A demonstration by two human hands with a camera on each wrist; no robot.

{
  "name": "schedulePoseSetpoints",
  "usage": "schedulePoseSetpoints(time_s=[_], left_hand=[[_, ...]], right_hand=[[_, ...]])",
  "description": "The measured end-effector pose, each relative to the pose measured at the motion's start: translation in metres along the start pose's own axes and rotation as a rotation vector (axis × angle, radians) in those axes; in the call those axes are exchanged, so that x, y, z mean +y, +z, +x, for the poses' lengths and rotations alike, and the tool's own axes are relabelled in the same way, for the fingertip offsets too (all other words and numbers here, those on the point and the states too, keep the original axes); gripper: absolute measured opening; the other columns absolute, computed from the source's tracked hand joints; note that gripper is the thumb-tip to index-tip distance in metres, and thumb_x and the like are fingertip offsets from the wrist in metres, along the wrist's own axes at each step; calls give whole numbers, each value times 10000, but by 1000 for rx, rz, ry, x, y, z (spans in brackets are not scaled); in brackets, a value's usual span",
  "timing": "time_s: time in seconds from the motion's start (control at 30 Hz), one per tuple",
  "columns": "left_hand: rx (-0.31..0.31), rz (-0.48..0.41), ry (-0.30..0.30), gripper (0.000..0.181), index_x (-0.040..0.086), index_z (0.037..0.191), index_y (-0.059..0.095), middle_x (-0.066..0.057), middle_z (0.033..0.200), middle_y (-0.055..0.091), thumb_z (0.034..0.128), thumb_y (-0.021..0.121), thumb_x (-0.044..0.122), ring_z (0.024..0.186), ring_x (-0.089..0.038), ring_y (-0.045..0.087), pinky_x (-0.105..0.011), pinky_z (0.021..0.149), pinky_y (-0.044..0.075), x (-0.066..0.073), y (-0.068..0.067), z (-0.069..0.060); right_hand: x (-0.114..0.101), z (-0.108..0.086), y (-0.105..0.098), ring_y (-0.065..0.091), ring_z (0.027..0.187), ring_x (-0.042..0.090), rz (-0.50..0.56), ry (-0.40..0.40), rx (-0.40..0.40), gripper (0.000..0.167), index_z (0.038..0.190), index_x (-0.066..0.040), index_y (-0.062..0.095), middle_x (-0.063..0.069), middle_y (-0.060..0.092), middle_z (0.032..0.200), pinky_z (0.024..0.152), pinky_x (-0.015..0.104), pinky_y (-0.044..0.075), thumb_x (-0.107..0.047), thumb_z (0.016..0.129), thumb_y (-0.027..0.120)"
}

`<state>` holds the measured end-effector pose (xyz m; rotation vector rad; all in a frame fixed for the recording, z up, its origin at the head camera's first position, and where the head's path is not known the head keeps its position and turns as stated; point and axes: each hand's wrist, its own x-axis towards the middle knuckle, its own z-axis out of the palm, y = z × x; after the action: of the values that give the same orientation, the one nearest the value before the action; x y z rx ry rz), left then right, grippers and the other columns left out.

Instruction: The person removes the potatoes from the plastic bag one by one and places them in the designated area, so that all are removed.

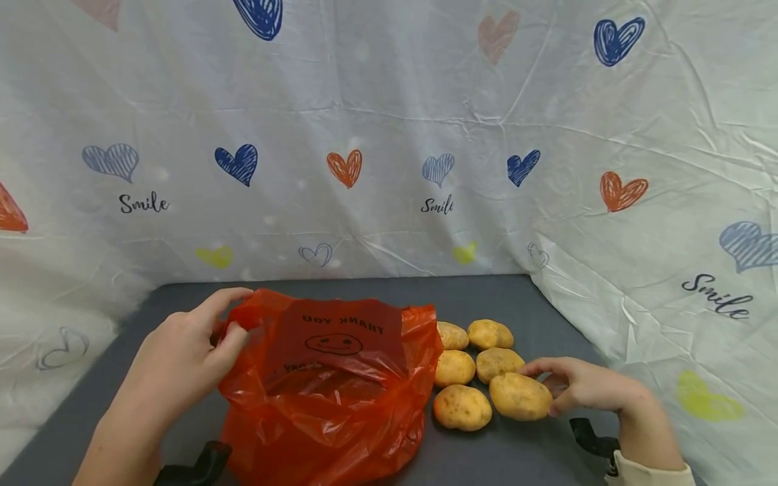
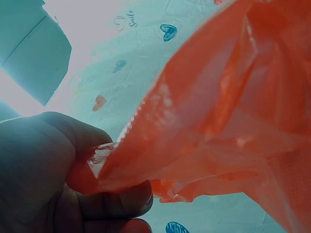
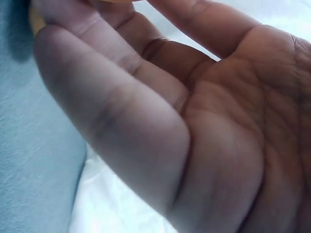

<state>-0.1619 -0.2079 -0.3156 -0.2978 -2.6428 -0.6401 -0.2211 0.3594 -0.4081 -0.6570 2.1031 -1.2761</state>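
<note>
A red plastic bag (image 1: pixel 340 398) with a printed smiley face and mirrored lettering stands on the dark table. My left hand (image 1: pixel 176 361) pinches the upper left edge of its mouth between thumb and fingers; the left wrist view shows the bag's thin film (image 2: pixel 204 121) spreading from that grip. On the bag's right, my right hand (image 1: pixel 598 388) holds the nearest right potato (image 1: pixel 520 397) by its right end, fingers and thumb bent around it. Curled fingers (image 3: pixel 116 107) fill the right wrist view, where the potato is almost wholly hidden. The bag's inside cannot be seen.
Several other yellow potatoes sit between the bag and my right hand, among them a front one (image 1: pixel 462 408) and a back one (image 1: pixel 489 334). A white cloth (image 1: pixel 377 223) printed with hearts hangs behind the dark table (image 1: pixel 547 317) and along its sides.
</note>
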Motion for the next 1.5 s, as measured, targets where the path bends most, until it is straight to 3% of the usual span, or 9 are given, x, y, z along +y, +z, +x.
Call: schedulePoseSetpoints(time_s=[0.3,0.53,0.77,1.03,1.3,1.4,1.5], left_hand=[[12,-5,28,453,201,1374,576,71,547,311,937,531,89,450,-100,251,-293,424,238,2,2,3],[3,-14,35,465,206,1389,571,72,547,306,942,521,87,453,-97,247,-297,427,233,0,5,5],[24,-1,45,473,206,1372,584,85,546,303,921,532,74,457,-82,241,-286,427,226,-3,5,3],[10,3,26,477,205,1376,580,82,552,303,919,532,79,466,-84,243,-289,433,227,-3,3,0],[-14,4,15,451,207,1386,566,71,557,321,947,535,109,465,-95,263,-295,436,236,-3,1,-1],[-68,-9,11,422,238,1423,530,70,559,361,1003,555,198,459,-101,319,-297,446,280,-3,0,-1],[-164,-43,9,457,254,1468,472,97,620,493,1038,578,366,489,-98,437,-301,488,372,-2,0,-1]], right_hand=[[21,3,-3,659,998,315,13,99,35,650,1383,102,520,147,584,1235,753,373,562,64,752,671],[24,9,0,637,928,295,1,157,54,679,1403,70,516,140,607,1186,708,351,548,86,743,674],[21,18,3,629,871,274,15,144,35,702,1425,66,480,147,609,1129,692,327,543,78,759,704],[15,25,6,621,845,248,-7,99,34,585,1282,11,473,149,558,1042,674,306,530,95,757,715],[15,27,9,581,841,242,93,98,23,678,1314,15,311,169,517,1081,660,284,492,143,763,685],[13,24,10,585,865,258,93,102,24,708,1361,15,270,197,505,1125,682,300,495,128,797,683],[6,17,12,599,980,324,12,120,74,742,1433,28,269,230,499,1182,745,363,525,53,850,726]])
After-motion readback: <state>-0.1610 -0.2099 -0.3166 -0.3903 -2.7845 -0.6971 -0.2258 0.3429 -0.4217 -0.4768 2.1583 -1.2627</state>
